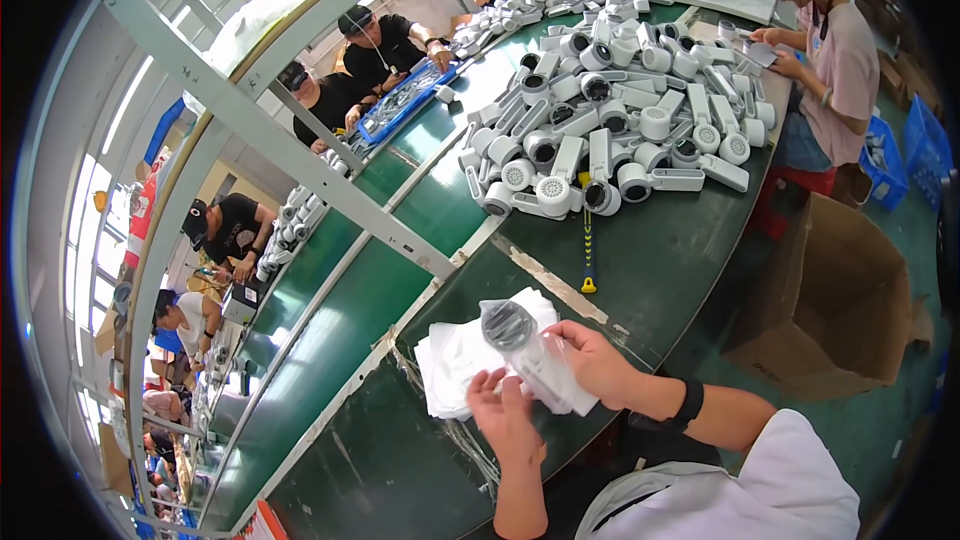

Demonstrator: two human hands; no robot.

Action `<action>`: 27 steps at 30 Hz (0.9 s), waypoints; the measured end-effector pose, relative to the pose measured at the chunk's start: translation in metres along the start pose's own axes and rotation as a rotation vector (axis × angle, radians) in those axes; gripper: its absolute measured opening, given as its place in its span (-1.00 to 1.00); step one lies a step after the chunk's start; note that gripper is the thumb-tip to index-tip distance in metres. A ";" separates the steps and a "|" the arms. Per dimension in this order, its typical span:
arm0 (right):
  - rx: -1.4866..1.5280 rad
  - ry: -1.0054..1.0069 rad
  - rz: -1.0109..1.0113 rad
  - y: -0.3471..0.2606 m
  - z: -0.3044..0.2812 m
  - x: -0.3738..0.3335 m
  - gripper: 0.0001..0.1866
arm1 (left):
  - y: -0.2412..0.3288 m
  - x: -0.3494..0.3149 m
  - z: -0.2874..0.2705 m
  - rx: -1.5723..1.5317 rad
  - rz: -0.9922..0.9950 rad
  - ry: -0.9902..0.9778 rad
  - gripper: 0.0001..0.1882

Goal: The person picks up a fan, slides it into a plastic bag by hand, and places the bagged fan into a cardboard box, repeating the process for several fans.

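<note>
Over the near part of the green bench, a clear plastic bag [545, 370] holds a white handheld fan-like device [508, 325] with a dark round head. My right hand [595, 360] pinches the bag's right side between thumb and fingers. Close by the bag's lower left side is my left hand [507, 415], its fingers curved and apart; whether they touch the film I cannot tell. Beneath lies a stack of thin white bags or sheets [445, 370].
A large heap of similar white devices [600, 120] covers the bench ahead. A tool with a yellow and dark handle [588, 255] juts from it. An opened cardboard box [820, 310] stands on the right. Metal shelf posts [280, 130] cross the left; several co-workers sit beyond.
</note>
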State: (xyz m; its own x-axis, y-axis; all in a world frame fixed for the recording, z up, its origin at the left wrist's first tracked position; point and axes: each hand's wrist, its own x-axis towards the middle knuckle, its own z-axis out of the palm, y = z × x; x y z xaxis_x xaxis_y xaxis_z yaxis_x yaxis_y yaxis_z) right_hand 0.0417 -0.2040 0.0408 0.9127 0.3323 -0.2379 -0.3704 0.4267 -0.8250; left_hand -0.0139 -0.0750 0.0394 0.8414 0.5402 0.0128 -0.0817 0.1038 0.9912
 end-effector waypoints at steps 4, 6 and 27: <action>0.023 -0.010 -0.096 0.014 0.014 -0.008 -0.73 | -0.010 0.004 0.000 -0.354 -0.450 -0.189 -0.60; -0.344 0.004 -0.169 0.009 0.014 -0.012 -0.70 | -0.008 0.005 -0.004 -0.311 -0.432 -0.204 -0.54; -0.589 -0.042 -0.711 0.003 0.002 -0.040 -0.89 | 0.036 0.031 -0.095 -0.589 -0.128 0.042 -0.62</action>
State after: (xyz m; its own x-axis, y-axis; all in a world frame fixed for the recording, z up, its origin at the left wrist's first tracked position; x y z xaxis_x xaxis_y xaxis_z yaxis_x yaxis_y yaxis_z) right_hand 0.0033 -0.2143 0.0493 0.8804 0.1909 0.4341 0.4330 0.0496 -0.9000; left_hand -0.0417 0.0250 0.0634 0.8431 0.5245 -0.1190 -0.2737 0.6089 0.7445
